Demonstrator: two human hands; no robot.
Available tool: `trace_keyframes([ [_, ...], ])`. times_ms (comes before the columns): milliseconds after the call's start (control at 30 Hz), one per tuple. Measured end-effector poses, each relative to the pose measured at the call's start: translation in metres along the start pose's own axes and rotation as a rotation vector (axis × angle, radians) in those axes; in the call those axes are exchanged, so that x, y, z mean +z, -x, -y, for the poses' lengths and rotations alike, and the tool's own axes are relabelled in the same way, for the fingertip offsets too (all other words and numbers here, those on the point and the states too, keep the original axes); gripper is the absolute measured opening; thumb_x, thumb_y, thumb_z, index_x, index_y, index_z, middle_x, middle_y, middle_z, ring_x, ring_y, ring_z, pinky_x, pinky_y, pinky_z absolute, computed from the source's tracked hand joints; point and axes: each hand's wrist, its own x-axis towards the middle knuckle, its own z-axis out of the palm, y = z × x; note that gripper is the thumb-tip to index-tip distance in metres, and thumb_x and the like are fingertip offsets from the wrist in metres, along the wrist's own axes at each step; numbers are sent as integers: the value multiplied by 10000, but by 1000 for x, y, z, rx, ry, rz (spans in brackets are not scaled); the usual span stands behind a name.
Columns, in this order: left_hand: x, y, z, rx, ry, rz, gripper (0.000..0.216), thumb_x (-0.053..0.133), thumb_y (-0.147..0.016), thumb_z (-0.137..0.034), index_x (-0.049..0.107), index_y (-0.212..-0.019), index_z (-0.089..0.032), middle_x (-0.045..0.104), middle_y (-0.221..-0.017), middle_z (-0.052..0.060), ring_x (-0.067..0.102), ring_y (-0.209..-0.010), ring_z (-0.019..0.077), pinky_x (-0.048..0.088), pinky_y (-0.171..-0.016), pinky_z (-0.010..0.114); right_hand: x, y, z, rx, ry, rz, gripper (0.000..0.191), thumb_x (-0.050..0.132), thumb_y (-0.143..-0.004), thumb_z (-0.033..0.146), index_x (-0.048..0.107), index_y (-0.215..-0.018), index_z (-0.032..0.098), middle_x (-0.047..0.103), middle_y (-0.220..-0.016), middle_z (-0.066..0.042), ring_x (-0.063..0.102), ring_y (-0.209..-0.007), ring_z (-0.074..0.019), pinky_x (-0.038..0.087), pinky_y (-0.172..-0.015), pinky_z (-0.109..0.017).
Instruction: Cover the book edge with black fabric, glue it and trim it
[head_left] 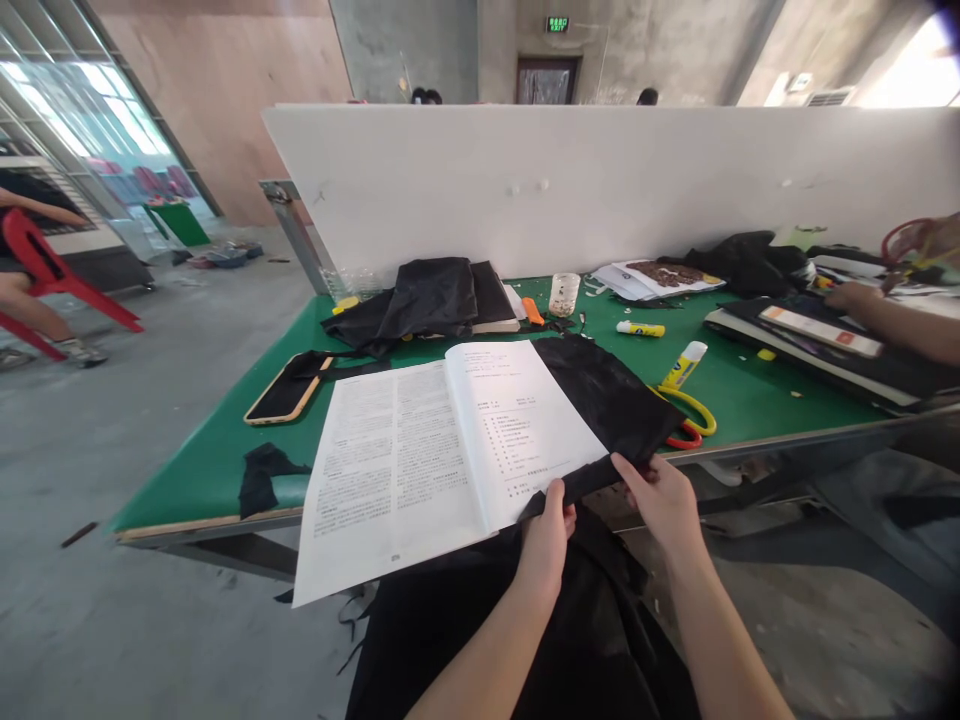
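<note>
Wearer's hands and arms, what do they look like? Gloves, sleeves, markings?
Left hand and right hand: bare, no gloves. Forearms are uncovered as far as they show; no sleeves, watch, bracelet, cables or markings visible. Upper arms are out of frame.

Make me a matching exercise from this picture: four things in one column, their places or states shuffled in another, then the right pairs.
Things
1. book
2. phone
3. black sheet
4. exit sign

Places or states
A. held by the left hand and right hand
B. glowing green, high on the wall
C. spread open, text showing
D. lying near the left end of the green table

Right pairs: 1-C, 2-D, 3-A, 4-B
</note>
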Motion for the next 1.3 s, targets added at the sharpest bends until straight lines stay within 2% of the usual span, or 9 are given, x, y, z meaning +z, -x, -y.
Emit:
trace_keyframes([
  [200,3,1,-4,-99,90,-33,366,595,-749,-471,586,-573,-150,545,-580,32,589,-616,147,513,-750,269,-3,1,5,-573,479,-155,412,570,-813,347,528,-1197,205,637,-959,-80,588,-682,-182,497,-657,-320],
  [333,6,-1,-4,-82,179,-34,319,630,-732,-413,565,-555,-157,507,-531,9,554,-559,129,510,-659,254,-8,-3,9,-1004,558,44,349,447,-878,157,575,-1188,251,591,-1193,-70,551,-1073,-223,448,-930,-399],
  [467,8,-2,-2,-53,241,-14,320,659,-714,-405,548,-544,-159,474,-501,-10,494,-502,103,481,-570,230,-11,-10,9,-1191,519,233,386,419,-873,57,608,-1139,264,614,-1196,-32,523,-1148,-201,407,-999,-440],
  [567,8,-1,-3,-49,232,-14,341,643,-728,-402,529,-519,-158,446,-479,-19,456,-473,88,441,-520,209,-11,-10,10,-1148,375,253,320,480,-860,67,625,-1075,255,632,-1147,-35,537,-1127,-199,401,-1011,-448],
  [733,6,-2,-4,-43,214,-9,346,634,-739,-399,516,-517,-161,428,-467,-29,386,-438,71,374,-468,203,-20,-8,0,-751,22,134,434,729,-712,258,582,-1119,234,564,-1176,-87,511,-1126,-248,429,-961,-433],
  [833,6,-4,0,-7,256,17,353,620,-752,-383,474,-514,-166,397,-462,-42,321,-422,56,305,-442,200,-29,-8,-16,-515,-379,56,288,667,-745,410,583,-943,219,585,-914,-47,586,-883,-199,504,-764,-347],
  [1000,9,6,-6,41,540,212,321,631,-754,-322,431,-562,-160,379,-511,-56,264,-433,40,208,-434,205,-26,0,-25,-3,-249,435,395,499,-842,530,531,-667,178,533,-567,-4,493,-453,-126,373,-419,-248],
  [1167,2,34,-35,-58,894,655,326,521,-854,-293,395,-582,-165,270,-486,-79,216,-431,49,269,-494,218,13,17,13,-199,-121,592,286,542,-861,448,582,-980,191,655,-907,-56,625,-825,-191,511,-746,-306],
  [1300,-17,52,-53,-10,1218,797,297,480,-887,-228,362,-621,-169,255,-489,-93,222,-411,37,276,-507,207,52,24,62,-462,-224,573,408,507,-899,365,416,-1282,259,551,-1228,-68,524,-1140,-199,453,-945,-339],
])
